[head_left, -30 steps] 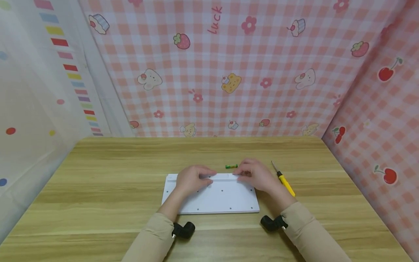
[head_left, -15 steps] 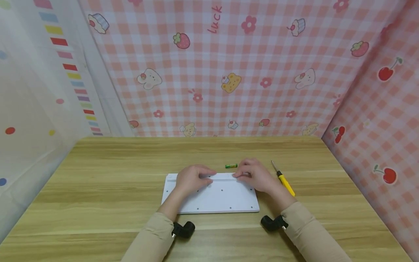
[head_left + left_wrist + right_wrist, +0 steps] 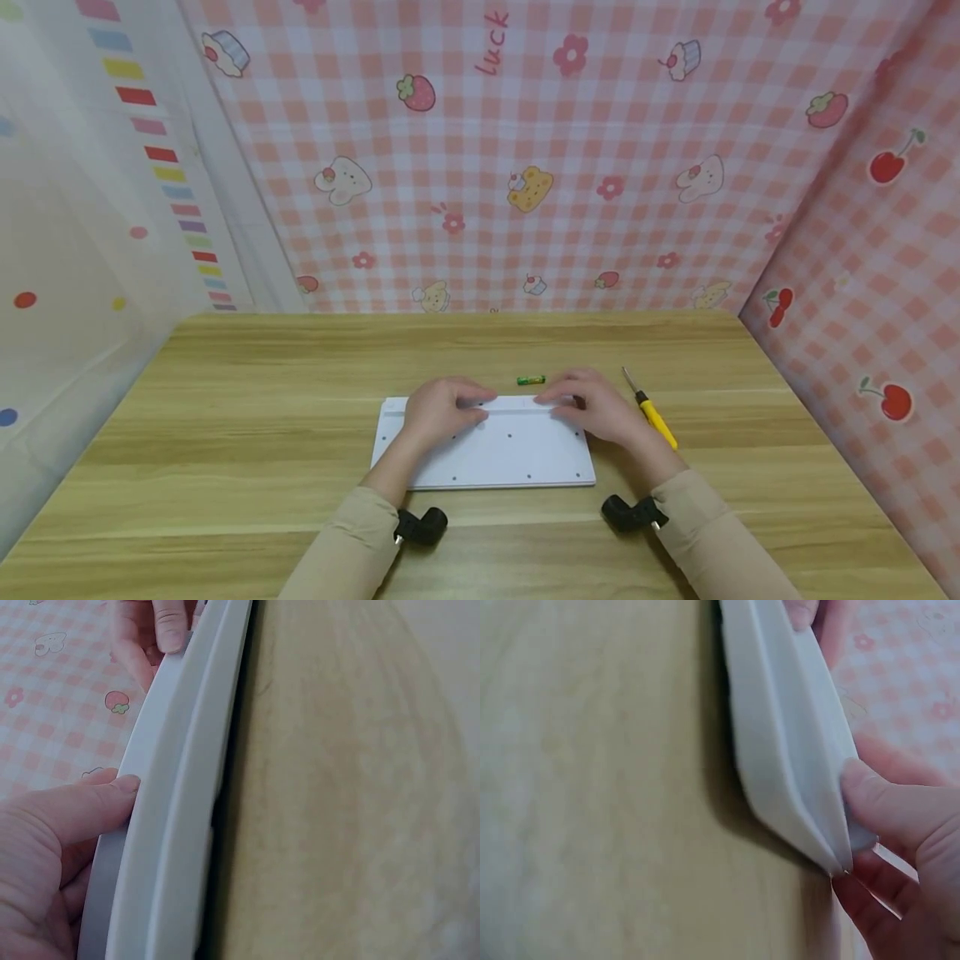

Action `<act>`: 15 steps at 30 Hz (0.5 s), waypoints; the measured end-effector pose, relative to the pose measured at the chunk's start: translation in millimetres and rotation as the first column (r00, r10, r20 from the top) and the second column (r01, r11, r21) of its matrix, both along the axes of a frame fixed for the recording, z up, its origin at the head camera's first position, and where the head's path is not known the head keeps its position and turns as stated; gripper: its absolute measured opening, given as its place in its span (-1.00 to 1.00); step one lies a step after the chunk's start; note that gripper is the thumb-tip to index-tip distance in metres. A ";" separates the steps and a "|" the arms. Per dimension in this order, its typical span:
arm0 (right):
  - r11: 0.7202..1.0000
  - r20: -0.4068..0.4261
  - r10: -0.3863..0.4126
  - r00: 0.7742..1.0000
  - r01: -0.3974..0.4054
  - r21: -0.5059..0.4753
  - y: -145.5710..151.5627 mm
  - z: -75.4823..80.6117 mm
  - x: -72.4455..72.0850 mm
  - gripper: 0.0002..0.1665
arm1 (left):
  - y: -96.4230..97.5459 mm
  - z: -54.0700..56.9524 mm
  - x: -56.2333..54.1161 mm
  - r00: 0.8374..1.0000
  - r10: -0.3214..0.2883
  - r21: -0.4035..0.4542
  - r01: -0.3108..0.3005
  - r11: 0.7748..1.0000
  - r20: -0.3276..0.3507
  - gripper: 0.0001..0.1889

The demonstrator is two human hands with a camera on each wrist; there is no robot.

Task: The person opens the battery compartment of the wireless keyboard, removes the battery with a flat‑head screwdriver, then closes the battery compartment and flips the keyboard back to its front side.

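A white keyboard (image 3: 495, 458) lies underside up on the table, dotted with several dark screw holes and carrying a raised strip along its far side. My left hand (image 3: 442, 408) grips that strip left of its middle, thumb on the near side and fingers over the far edge. Toward the far right corner, my right hand (image 3: 592, 404) holds the same strip with thumb and fingers spread across it. In the right wrist view the right thumb (image 3: 874, 796) presses the strip's side while the other fingers are partly hidden behind it.
A small green battery (image 3: 531, 380) lies just beyond the keyboard, close to the right fingertips. Right of the right hand is a screwdriver (image 3: 654, 417) with a yellow and black handle. Checked cloth (image 3: 480, 208) hangs behind the wooden table (image 3: 247, 433).
The right thumb and fingers have parted from a tight pinch, and that hand has shifted slightly right. A thin dark line at its fingertips no longer shows. The left hand stays put.
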State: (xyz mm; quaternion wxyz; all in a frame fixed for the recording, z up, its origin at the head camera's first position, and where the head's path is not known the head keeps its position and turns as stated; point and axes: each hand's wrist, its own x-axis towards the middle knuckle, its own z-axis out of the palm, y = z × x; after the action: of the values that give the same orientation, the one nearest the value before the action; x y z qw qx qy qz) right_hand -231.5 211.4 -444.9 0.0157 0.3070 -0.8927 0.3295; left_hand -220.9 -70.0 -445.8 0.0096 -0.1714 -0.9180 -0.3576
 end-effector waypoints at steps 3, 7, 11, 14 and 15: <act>0.999 0.033 -0.014 0.999 0.015 -0.029 6.7 -3.4 0.7 -0.67 | -0.1 -0.3 0.7 1.000 -0.002 0.005 0.002 1.000 -0.001 -0.72; 0.996 0.076 -0.057 0.996 0.061 -0.059 14.8 -6.3 3.7 -0.68 | -0.1 0.0 1.0 1.000 -0.004 0.006 0.004 1.000 -0.001 -0.72; 0.989 0.136 -0.119 0.983 0.130 -0.073 20.3 -8.6 7.0 -0.68 | -0.3 0.8 0.9 1.000 -0.014 0.005 0.014 1.000 -0.002 -0.72; 0.982 0.160 -0.159 0.974 0.173 -0.076 23.0 -9.8 8.8 -0.68 | -0.3 1.6 0.7 1.000 -0.024 0.001 0.024 1.000 0.001 -0.72; 0.981 0.158 -0.166 0.973 0.179 -0.071 23.8 -10.2 9.3 -0.68 | -0.3 2.1 0.7 1.000 -0.030 -0.004 0.030 1.000 0.000 -0.70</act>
State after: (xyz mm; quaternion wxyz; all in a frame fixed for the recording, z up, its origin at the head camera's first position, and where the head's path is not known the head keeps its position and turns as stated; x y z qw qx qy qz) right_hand -222.2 235.1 -455.0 -0.0107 0.2013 -0.8997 0.3871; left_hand -220.2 -70.3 -443.6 0.0041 -0.1854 -0.9159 -0.3560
